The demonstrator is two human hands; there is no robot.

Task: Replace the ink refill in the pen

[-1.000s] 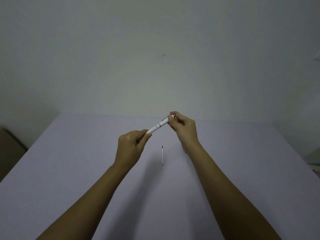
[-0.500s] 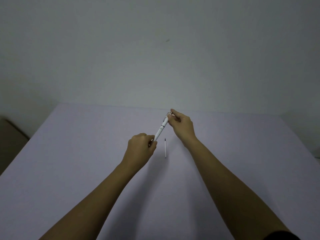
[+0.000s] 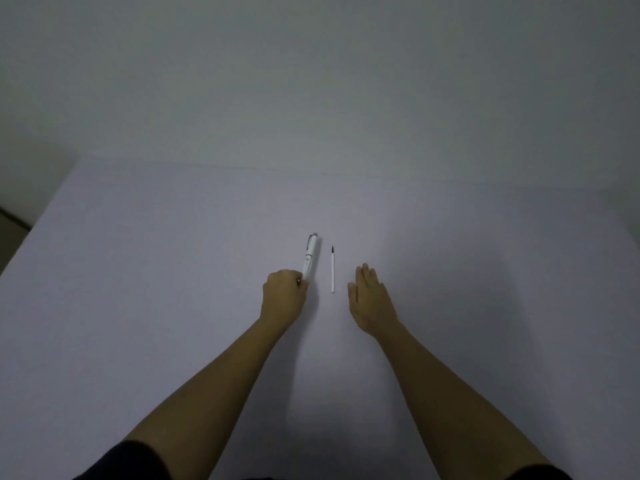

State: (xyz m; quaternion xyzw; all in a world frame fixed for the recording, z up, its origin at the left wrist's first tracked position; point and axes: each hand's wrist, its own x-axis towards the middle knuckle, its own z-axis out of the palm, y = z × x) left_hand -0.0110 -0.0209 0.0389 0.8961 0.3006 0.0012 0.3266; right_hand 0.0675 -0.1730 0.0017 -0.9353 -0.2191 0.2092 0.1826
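A white pen (image 3: 310,255) with a grey clip end lies on the pale table (image 3: 138,271), pointing away from me. My left hand (image 3: 284,294) is closed around its near end. A thin white ink refill (image 3: 332,270) with a dark tip lies on the table just right of the pen, parallel to it. My right hand (image 3: 370,299) rests to the right of the refill, palm down, fingers loosely spread, holding nothing and not touching the refill.
The table's far edge meets a plain grey wall (image 3: 311,81). The table's left edge (image 3: 38,223) drops off to a dark floor. My forearms reach in from the bottom of the view.
Both hands came down from holding the pen in the air. The pen now lies on the table in my left hand, and my right hand has let go and moved right.
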